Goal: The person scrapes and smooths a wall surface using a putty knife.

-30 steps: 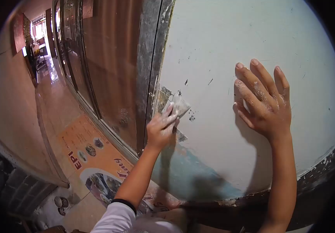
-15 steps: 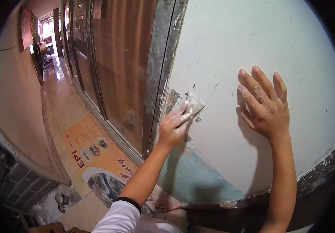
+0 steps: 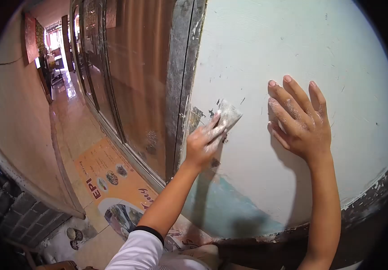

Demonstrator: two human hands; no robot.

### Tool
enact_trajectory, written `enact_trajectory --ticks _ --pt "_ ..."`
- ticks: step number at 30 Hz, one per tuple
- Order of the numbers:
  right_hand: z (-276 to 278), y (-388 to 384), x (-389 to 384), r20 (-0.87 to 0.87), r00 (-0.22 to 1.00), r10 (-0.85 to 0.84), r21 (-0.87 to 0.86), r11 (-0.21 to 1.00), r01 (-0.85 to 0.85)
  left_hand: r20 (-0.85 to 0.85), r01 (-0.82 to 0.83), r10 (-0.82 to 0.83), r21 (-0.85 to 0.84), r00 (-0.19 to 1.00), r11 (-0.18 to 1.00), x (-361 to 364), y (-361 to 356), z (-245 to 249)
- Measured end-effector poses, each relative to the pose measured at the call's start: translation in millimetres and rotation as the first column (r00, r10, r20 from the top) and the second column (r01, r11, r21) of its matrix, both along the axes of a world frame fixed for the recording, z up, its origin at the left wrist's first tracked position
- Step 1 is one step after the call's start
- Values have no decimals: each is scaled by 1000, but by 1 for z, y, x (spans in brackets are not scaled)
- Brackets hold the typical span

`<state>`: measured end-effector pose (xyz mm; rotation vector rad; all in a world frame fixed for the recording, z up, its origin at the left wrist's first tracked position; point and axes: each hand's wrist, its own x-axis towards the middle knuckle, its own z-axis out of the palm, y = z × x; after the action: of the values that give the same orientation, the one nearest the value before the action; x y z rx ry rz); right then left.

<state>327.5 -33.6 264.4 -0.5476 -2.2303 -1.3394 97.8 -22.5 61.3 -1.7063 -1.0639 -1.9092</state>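
My left hand (image 3: 204,144), its fingers dusted white, is closed on a folded piece of sandpaper (image 3: 230,115). The sandpaper lies against the white painted wall (image 3: 257,153), close to dark chipped spots near the wall's left edge. Farther right, my right hand (image 3: 301,119) rests on the same wall with fingers spread and nothing in it. White powder clings to its knuckles. Below the hands, a turquoise patch (image 3: 230,209) shows on the lower wall. The side of the sandpaper facing the wall is hidden.
A worn grey frame post (image 3: 180,85) borders the wall, beside brown-tinted glass panels (image 3: 140,81). An orange printed banner (image 3: 108,164) covers part of the tiled floor. At lower left are grey blocks (image 3: 36,216) and two small round objects (image 3: 74,237). A corridor (image 3: 63,90) runs back at left.
The camera view has shifted slightly. My left hand has slid the sandpaper a little right and up across the wall. My right hand stays in the same place on it.
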Motion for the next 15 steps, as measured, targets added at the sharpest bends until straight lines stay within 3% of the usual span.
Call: enact_trajectory --ticks 2,3,8,15 --pt "1 0 -1 3 1000 11 12 1000 -11 102 111 -107 -39 989 993 4 1 14" --pt "0 1 -1 1 1000 14 16 1000 -14 77 52 -51 -13 996 999 7 5 6" --pt "1 0 0 -9 1000 -15 10 1000 15 87 100 -92 -85 992 991 9 -1 -49" --pt "-1 0 -1 -25 1000 2 11 1000 -2 45 118 -116 -44 992 992 9 -3 29"
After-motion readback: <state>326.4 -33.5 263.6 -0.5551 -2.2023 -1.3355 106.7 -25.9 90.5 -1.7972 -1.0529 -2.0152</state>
